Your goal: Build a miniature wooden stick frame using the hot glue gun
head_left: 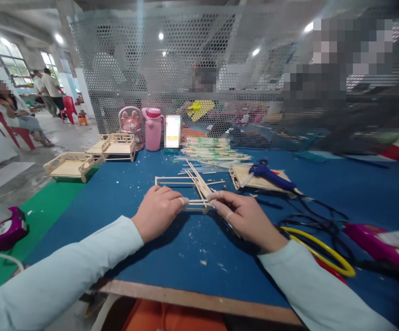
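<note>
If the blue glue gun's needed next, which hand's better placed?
Probably the right hand: the blue glue gun lies just beyond it. The left hand is farther off, at the stick frame's left end. The right, also at the frame, must leave it first.

Along the back we see a perforated metal screen [123, 59]; before it stand, left to right, a rabbit-eared container [131, 122], a pink flask [153, 131] and a lit phone [172, 132], upright. At far left we note a seated person [16, 110] on a red chair [23, 133], with two standing people [52, 83] beyond, near another red chair [69, 106]
</note>
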{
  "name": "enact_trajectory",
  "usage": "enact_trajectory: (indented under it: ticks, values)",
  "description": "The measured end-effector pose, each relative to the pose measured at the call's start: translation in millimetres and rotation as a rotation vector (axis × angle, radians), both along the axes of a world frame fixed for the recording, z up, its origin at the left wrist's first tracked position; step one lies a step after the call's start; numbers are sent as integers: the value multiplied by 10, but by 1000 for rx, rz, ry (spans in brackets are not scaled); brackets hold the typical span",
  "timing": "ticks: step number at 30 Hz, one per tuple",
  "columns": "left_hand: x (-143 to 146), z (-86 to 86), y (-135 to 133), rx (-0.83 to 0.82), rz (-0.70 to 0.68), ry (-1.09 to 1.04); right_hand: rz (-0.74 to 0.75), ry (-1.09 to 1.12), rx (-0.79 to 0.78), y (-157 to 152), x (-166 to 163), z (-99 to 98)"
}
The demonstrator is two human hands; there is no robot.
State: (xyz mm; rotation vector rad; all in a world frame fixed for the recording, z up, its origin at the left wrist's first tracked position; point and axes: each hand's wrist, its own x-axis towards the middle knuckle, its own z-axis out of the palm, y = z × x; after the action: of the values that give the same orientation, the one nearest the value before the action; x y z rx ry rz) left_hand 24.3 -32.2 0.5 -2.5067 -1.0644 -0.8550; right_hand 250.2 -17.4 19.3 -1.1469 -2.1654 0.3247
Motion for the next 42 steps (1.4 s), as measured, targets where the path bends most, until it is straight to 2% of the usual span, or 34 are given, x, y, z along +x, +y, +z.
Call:
enact_trajectory:
  ticks: [3, 5, 9, 11, 14, 16, 18, 23, 25, 30, 34, 38, 40, 42]
  values:
    - [4, -51, 26, -18, 22, 36, -7, 13, -48, 6, 9, -6]
    - [-13, -69, 35, -13, 15, 27, -32, 72, -135, 7, -2, -11]
    - [-29, -65, 24, -13, 7, 0, -126, 390, -444, 22, -45, -30]
    - [-27, -57, 16, -22, -2, 0, -167, 582, -537, 44, -51, -34]
    - [-22, -55, 12, -26, -14, -23, -223, 767, -511, 78, -26, -23]
    - [-19, -60, 13, -35, -17, -54, -252, 787, -445, 86, -3, -9]
    - [-16, -63, 14, -52, -10, -74, -255, 728, -347, 73, 4, -2]
    - [-11, -57, 16, -48, -1, -70, -171, 386, -70, 28, -71, -44]
    - [-9, -52, 14, -38, -6, -70, -165, 380, -103, 48, -119, -77]
    - [-4, -46, 7, -41, 8, -56, -156, 478, -403, 138, -200, -122]
    - [-10, -57, 10, -26, -2, -61, -126, 520, -476, 131, -204, -107]
    - [-11, -64, 19, -26, -7, -72, -188, 727, -621, 121, -167, -79]
    - [-3, -53, 11, -28, -1, -81, -250, 810, -631, 124, -152, -67]
    - [7, -29, -11, -46, 5, -85, -286, 797, -518, 121, -148, -61]
